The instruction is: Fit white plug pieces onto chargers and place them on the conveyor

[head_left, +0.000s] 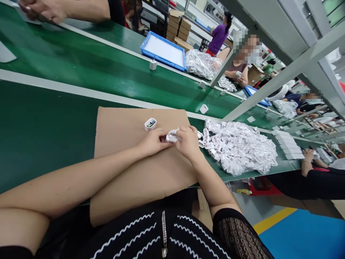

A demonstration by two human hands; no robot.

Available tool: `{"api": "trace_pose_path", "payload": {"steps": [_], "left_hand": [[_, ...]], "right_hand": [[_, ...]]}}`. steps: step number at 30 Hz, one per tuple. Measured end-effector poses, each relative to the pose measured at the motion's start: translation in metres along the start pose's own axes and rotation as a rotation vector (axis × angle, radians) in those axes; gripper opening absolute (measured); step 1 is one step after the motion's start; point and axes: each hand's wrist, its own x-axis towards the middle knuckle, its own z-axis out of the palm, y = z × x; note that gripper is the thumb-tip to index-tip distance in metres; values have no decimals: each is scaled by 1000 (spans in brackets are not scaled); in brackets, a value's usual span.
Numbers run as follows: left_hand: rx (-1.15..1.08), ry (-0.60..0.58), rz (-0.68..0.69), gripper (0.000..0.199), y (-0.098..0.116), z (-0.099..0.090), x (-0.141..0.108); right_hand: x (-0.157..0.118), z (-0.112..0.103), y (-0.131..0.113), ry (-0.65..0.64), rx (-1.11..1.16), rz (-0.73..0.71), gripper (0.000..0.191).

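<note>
You are working at the green conveyor surface (54,133), hands above a cardboard sheet (121,133), a heap of bagged white parts (237,147) just right of your right hand (187,142), which is curled nearly shut and pinching, together with your equally curled left hand (153,142), a small white plastic piece (171,136), while a small white case (150,124) is lying just beyond that left hand.

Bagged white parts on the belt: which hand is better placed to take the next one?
Probably the right hand. It sits at the cardboard sheet's edge, closest to the bagged white parts. The left hand is farther away, over the cardboard. Both hands are on a small white part, so one must let go.
</note>
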Motion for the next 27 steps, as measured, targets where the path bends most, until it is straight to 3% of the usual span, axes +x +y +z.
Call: {"api": "trace_pose_path", "payload": {"steps": [9, 19, 21, 23, 25, 27], "left_hand": [[81, 30, 39, 32, 1, 4, -3], [106, 75, 45, 48, 2, 10, -10], [100, 97, 95, 57, 4, 12, -15], [155, 100, 191, 49, 3, 13, -21], [262, 101, 273, 35, 1, 13, -25], [362, 106, 285, 34, -4, 14, -26]], "right_hand": [[-3, 3, -4, 37, 44, 5, 29], [-4, 32, 17, 125, 288, 32, 29], [-6, 37, 19, 176, 412, 65, 37], [-8, 39, 20, 221, 501, 76, 42], [-9, 40, 21, 225, 518, 69, 36], [-9, 39, 21, 205, 486, 70, 29]]}}
